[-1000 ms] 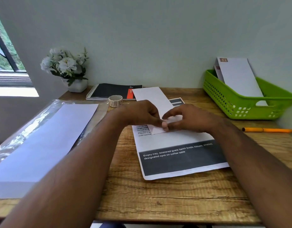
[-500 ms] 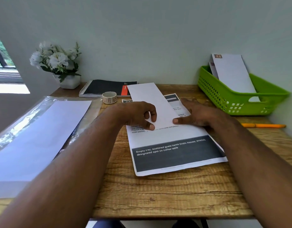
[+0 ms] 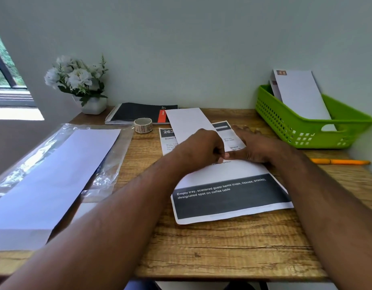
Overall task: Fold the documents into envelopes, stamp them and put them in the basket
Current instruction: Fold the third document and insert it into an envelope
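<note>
A plain white envelope (image 3: 188, 122) lies slanted across a printed document (image 3: 229, 195) in the middle of the wooden desk. My left hand (image 3: 202, 147) covers the envelope's near end with curled fingers and seems to pinch its edge. My right hand (image 3: 254, 147) lies flat on the document just right of the envelope, its thumb meeting my left thumb. A roll of stamps (image 3: 142, 125) stands left of the papers. The green basket (image 3: 306, 130) at the back right holds stamped envelopes (image 3: 298, 95).
A stack of white envelopes in a clear plastic sleeve (image 3: 55, 170) fills the desk's left side. A black spiral notebook (image 3: 139, 113) and a pot of white flowers (image 3: 84, 86) stand at the back. An orange pen (image 3: 340, 162) lies at the right.
My right hand let go of the envelope's near end and spread flat on the document. My left hand slid right along that end, so the thumbs meet again.
</note>
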`<control>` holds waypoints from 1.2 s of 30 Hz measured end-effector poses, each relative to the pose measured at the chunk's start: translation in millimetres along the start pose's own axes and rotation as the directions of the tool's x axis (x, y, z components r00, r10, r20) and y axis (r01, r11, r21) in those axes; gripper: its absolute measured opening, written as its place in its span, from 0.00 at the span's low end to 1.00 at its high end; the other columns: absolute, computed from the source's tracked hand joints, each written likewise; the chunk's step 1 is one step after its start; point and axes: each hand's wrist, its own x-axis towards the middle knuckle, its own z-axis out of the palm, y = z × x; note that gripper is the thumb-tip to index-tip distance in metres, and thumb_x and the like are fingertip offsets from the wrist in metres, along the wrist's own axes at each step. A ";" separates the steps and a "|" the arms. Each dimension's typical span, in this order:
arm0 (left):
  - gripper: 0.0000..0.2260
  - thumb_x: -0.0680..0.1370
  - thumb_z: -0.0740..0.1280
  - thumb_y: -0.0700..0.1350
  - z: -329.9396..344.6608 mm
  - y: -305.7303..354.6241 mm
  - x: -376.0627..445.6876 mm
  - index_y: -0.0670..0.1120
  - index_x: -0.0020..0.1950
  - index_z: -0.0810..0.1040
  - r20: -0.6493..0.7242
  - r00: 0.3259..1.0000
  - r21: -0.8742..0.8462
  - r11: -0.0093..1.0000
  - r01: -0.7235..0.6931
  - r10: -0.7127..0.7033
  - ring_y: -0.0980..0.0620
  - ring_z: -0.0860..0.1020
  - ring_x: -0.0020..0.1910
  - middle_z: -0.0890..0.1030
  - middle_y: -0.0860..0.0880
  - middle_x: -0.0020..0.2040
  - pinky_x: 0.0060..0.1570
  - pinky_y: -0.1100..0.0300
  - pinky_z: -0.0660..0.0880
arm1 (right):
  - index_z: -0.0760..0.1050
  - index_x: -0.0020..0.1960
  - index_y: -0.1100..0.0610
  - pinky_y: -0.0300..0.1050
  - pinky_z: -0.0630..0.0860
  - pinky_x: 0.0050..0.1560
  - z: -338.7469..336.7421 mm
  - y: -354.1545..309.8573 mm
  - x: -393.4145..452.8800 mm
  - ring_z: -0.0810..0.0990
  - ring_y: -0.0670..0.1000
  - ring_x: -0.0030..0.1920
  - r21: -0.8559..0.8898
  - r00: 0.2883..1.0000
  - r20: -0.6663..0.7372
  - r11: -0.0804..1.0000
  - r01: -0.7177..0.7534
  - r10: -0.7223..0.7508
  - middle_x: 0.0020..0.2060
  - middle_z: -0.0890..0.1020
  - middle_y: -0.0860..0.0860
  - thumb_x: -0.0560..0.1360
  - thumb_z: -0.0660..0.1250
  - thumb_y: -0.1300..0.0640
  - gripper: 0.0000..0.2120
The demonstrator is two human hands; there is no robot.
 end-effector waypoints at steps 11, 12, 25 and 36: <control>0.04 0.71 0.74 0.37 -20.3 -3.7 -9.2 0.43 0.43 0.82 0.065 0.991 0.146 0.984 0.103 -0.113 0.53 0.77 0.43 0.82 0.48 0.46 0.47 0.61 0.74 | 0.45 0.78 0.44 0.50 0.52 0.75 5.8 13.6 14.8 0.52 0.52 0.77 0.045 0.999 0.024 0.998 -0.034 0.033 0.78 0.50 0.46 0.65 0.67 0.29 0.51; 0.04 0.71 0.75 0.37 -24.5 -6.1 -12.4 0.43 0.44 0.83 0.078 0.988 0.155 0.980 0.122 -0.135 0.53 0.78 0.43 0.83 0.48 0.45 0.48 0.61 0.76 | 0.46 0.78 0.43 0.49 0.52 0.75 5.5 13.4 14.6 0.52 0.51 0.77 0.054 0.999 0.022 0.998 -0.026 0.025 0.78 0.50 0.45 0.64 0.67 0.29 0.51; 0.07 0.72 0.75 0.39 -35.1 -5.4 -14.4 0.42 0.49 0.85 0.175 0.950 0.197 0.955 0.223 -0.258 0.54 0.79 0.41 0.84 0.47 0.48 0.44 0.65 0.75 | 0.47 0.77 0.40 0.62 0.52 0.74 16.7 -20.3 14.5 0.42 0.51 0.77 -0.110 0.964 -0.127 0.969 0.222 -0.235 0.78 0.47 0.45 0.64 0.71 0.33 0.50; 0.12 0.74 0.72 0.49 -29.9 -13.4 -21.1 0.49 0.57 0.80 0.064 0.991 0.213 0.972 0.098 -0.114 0.54 0.74 0.49 0.75 0.53 0.49 0.45 0.62 0.70 | 0.44 0.78 0.44 0.47 0.56 0.74 -0.5 16.0 9.8 0.58 0.52 0.75 0.080 0.999 0.053 0.997 0.002 -0.006 0.77 0.54 0.46 0.66 0.70 0.34 0.51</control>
